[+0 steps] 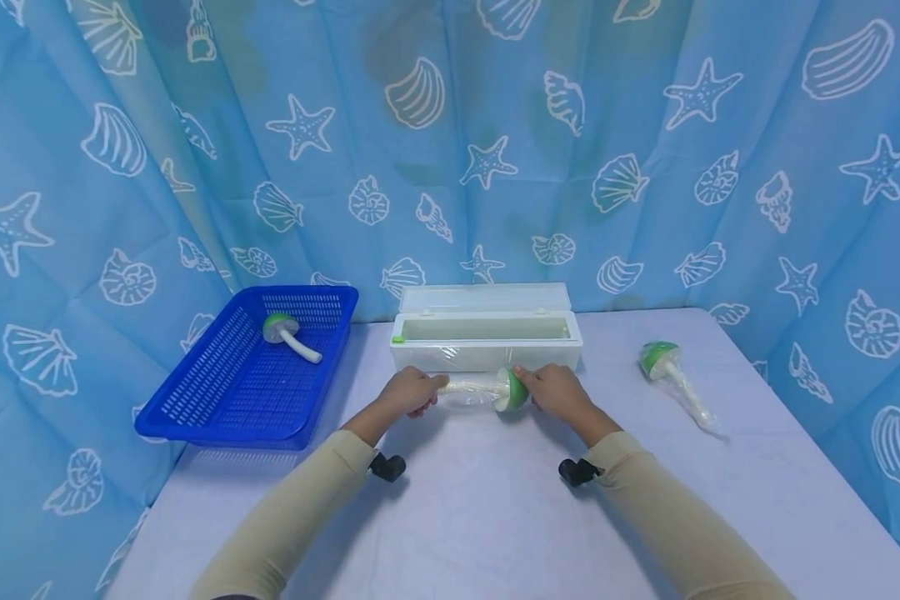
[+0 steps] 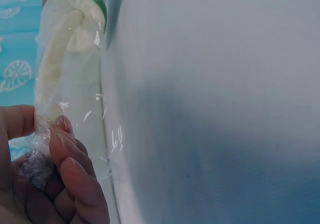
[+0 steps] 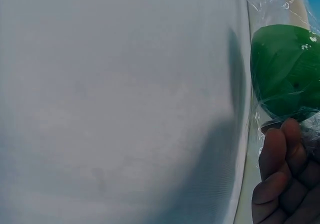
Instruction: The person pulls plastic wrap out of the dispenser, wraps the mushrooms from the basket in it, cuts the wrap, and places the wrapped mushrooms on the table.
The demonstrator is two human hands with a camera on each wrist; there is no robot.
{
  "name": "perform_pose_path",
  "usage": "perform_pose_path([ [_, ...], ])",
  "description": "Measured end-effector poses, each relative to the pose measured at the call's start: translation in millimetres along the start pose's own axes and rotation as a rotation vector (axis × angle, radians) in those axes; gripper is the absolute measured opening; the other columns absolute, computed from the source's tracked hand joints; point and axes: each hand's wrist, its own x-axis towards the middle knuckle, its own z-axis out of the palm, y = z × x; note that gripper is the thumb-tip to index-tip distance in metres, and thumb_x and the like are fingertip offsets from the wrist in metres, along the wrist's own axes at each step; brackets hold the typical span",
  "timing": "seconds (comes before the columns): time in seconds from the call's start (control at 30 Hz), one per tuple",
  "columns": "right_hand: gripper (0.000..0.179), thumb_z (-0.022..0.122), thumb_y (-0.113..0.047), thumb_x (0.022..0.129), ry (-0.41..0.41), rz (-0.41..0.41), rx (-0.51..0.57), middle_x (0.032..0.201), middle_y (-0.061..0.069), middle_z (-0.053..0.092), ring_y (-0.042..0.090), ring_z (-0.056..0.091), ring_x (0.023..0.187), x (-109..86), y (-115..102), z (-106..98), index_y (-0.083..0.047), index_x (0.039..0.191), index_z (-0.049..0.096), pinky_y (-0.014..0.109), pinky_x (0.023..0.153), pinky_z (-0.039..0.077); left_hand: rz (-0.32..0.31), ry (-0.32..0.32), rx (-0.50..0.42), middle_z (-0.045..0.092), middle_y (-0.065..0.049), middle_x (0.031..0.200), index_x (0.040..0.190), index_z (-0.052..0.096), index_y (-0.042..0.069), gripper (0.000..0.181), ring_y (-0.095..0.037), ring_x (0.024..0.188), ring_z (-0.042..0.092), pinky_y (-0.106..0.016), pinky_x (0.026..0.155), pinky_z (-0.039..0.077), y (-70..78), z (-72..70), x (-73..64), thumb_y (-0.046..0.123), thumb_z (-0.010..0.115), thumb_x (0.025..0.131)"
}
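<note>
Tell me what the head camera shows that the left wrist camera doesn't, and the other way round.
Only the head view shows the blue basket, the green-capped mushroom inside it, and the wrapped mushroom lying on the right of the table.

Only the left wrist view shows the crumpled end of the plastic wrap, which the fingers hide in the head view.

Both show the left hand gripping the stem end of another wrapped mushroom, plus the white tablecloth and the blue shell-patterned curtain.
</note>
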Motion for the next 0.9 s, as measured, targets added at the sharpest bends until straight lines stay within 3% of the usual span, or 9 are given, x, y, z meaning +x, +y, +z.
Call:
perform_pose_path([
  [0.1, 0.071, 0.033, -0.061, 0.099, 0.007, -0.010, -0.003, 0.057, 0.005, 0.057, 0.019, 0.050, 0.055, 5.0, 2, 0, -0.005, 0.067, 0.063, 0.031, 0.054, 0.040, 0.006, 0.005, -0.005, 0.053, -0.004, 0.052, 0.066, 0.066, 0.002, 0.053, -0.015, 0.046, 0.050, -0.028, 0.045, 0.045, -2.7, 2.1, 6.6, 0.045, 0.055, 0.095],
  [0.43, 0.066, 0.036, -0.058, 0.100, -0.027, -0.023, 0.044, 0.060, 0.005, 0.061, 0.020, 0.051, 0.057, 23.4, 14, 2, -0.009, 0.065, 0.064, 0.033, 0.058, 0.041, -0.060, 0.005, 0.014, 0.052, -0.004, 0.052, 0.062, 0.064, 0.006, 0.051, -0.015, 0.045, 0.048, -0.028, 0.043, 0.042, -6.2, 7.6, 22.4, 0.045, 0.058, 0.094],
  [0.73, 0.052, 0.049, -0.047, 0.100, -0.030, 0.061, 0.282, 0.063, 0.008, 0.063, 0.022, 0.060, 0.059, 35.9, 13, 5, -0.005, 0.075, 0.064, 0.032, 0.062, 0.045, -0.106, 0.029, 0.017, 0.055, -0.002, 0.057, 0.066, 0.063, 0.010, 0.049, -0.015, 0.046, 0.046, -0.028, 0.043, 0.039, -13.9, 8.5, 42.4, 0.052, 0.061, 0.091],
  [0.9, 0.040, 0.061, -0.041, 0.095, 0.071, 0.135, 0.456, 0.065, 0.008, 0.063, 0.019, 0.061, 0.059, 35.1, 9, 10, -0.003, 0.080, 0.063, 0.030, 0.055, 0.047, -0.130, 0.061, 0.056, 0.059, -0.003, 0.060, 0.067, 0.065, 0.010, 0.049, -0.016, 0.049, 0.048, -0.030, 0.046, 0.041, -15.1, 7.7, 45.0, 0.055, 0.064, 0.088],
])
